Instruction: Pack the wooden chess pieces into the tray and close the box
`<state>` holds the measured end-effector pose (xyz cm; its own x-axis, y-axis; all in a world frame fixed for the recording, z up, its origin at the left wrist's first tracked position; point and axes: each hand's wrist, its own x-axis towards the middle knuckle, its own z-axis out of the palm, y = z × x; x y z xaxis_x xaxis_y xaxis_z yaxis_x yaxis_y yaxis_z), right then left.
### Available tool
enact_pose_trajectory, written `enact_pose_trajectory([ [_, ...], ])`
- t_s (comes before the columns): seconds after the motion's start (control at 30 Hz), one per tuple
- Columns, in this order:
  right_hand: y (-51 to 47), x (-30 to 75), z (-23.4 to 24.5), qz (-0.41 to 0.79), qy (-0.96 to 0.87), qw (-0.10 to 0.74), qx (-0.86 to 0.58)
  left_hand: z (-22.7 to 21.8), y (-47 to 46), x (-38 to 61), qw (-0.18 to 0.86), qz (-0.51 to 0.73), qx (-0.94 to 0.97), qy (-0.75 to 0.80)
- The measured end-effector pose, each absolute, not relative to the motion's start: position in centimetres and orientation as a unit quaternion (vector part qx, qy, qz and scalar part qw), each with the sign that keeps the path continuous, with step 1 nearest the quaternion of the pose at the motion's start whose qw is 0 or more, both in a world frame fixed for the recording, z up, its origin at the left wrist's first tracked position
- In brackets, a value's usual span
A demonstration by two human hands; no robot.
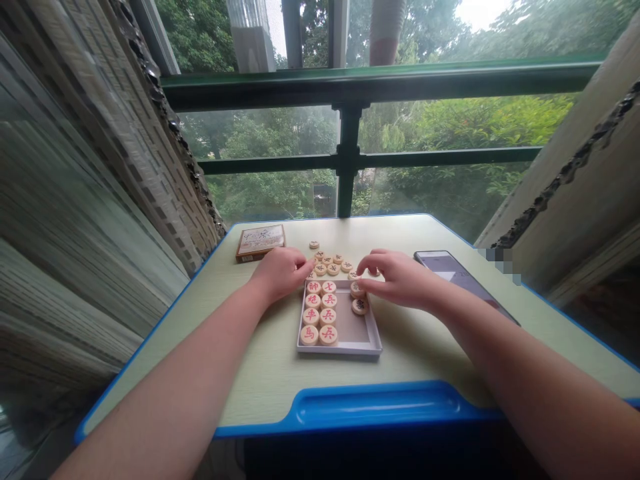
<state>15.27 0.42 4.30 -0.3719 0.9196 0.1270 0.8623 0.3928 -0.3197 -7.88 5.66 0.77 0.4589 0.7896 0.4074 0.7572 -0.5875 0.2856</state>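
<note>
The shallow white box (340, 351) lies on the table before me, holding xiangqi pieces. Red-marked pieces (329, 317) fill two columns on its left. On the right side are a black-marked piece (359, 306) and another piece (357, 289) in the far corner. Beside the box's far left corner, my left hand (285, 272) is closed, fingers curled; whatever they hold is hidden. My right hand (395, 277) reaches over the far right corner, thumb and forefinger apart, their tips at the pieces there. Several black-marked loose pieces (333, 269) lie beyond the box, between both hands.
A flat printed box (261, 241) rests at the table's far left. To the right of my right hand lies a phone (465, 283). The table (265, 373) has a blue rim with a moulded blue tray (375, 403) in front. Curtains and a railed window surround it.
</note>
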Motion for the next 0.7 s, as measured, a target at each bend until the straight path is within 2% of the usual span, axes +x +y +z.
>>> enact_pose_trajectory([
  [0.27,1.5,15.8,3.5,0.050,-0.788,0.171,-0.589,0.6,5.8,-7.8,0.086,0.254,0.850,0.453],
  [0.53,2.1,16.3,2.4,-0.011,-0.781,0.146,-0.608,1.0,5.5,-7.8,0.142,0.263,0.841,0.452],
  [0.7,2.2,16.4,2.2,0.021,-0.778,0.098,-0.620,1.2,5.5,-7.9,0.162,0.290,0.818,0.470],
])
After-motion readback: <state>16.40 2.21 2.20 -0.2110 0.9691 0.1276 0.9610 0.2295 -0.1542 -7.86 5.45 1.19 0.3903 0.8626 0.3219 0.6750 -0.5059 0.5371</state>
